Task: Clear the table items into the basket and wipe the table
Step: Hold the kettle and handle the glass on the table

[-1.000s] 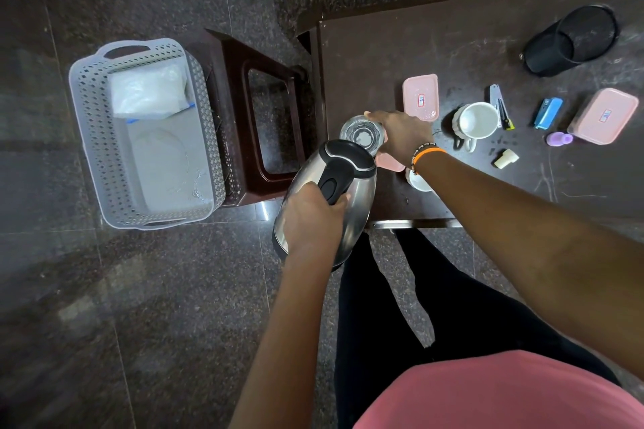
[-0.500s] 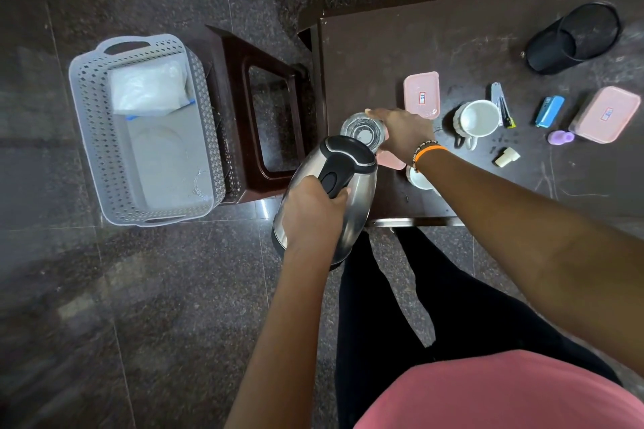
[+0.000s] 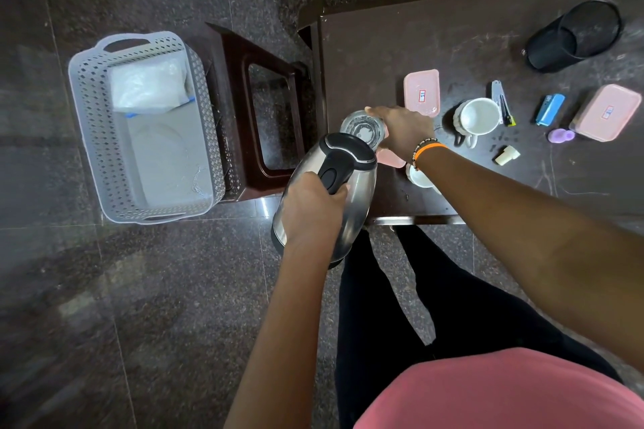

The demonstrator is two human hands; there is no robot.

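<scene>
My left hand (image 3: 310,209) grips the black handle of a steel electric kettle (image 3: 352,198), held in the air just off the table's near left corner. My right hand (image 3: 400,131) is wrapped around a clear drinking glass (image 3: 362,127) at the left edge of the dark table (image 3: 435,42). A grey perforated basket (image 3: 94,136) stands on the floor to the left, with a white plastic packet (image 3: 148,87) inside. A white mug (image 3: 479,117) and a pink lidded box (image 3: 421,92) sit just right of my hand.
A dark wooden stool (image 3: 237,108) stands between basket and table. On the table: a second pink box (image 3: 606,113), a blue stapler (image 3: 550,110), nail clippers (image 3: 501,103), a purple cap (image 3: 560,135), a cream plug (image 3: 507,154), a black mesh holder (image 3: 575,35), a small white cup (image 3: 418,178).
Almost nothing has moved. Both hands keep their holds; the kettle and the glass stay where they were.
</scene>
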